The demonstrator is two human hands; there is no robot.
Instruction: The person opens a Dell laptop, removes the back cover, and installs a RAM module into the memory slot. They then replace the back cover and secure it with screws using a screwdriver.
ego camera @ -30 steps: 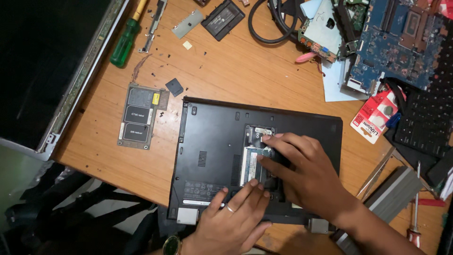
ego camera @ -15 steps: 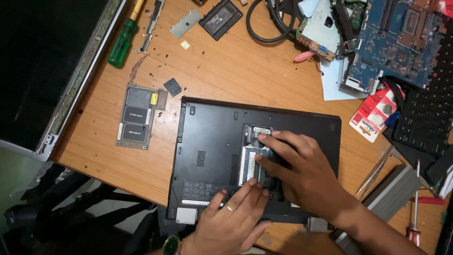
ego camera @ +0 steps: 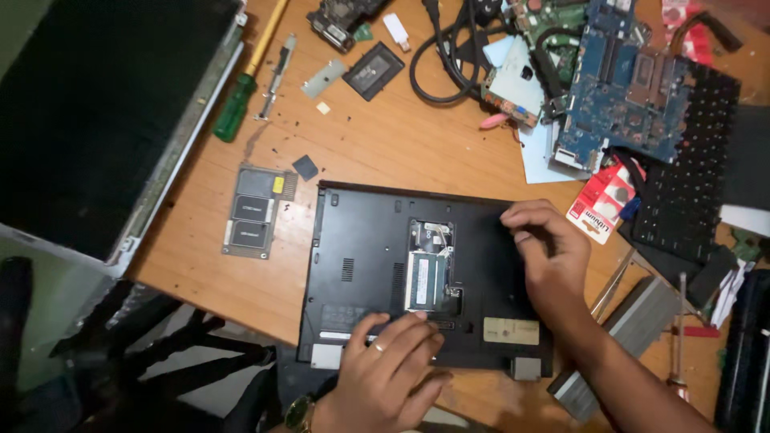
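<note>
A black laptop base (ego camera: 361,256) lies bottom-up on the wooden table. Its small service bay is open and shows a green memory module (ego camera: 427,279). My left hand (ego camera: 393,365), with a ring and a wristwatch, rests flat on the laptop's near edge just below the bay, fingers spread. My right hand (ego camera: 545,252) sits over the right part of the base, clear of the bay, with its fingers curled toward the thumb. I cannot see anything between those fingers.
A grey bay cover (ego camera: 257,212) lies left of the laptop, and a bare screen panel (ego camera: 104,120) fills the far left. A green-handled screwdriver (ego camera: 234,108), black cables (ego camera: 449,56), a blue circuit board (ego camera: 622,88), a keyboard (ego camera: 690,160) and a red-and-white coin-cell pack (ego camera: 601,204) crowd the back and right.
My right hand has come off the open bay and moved to the right, which uncovers the memory module. My left hand stays on the near edge.
</note>
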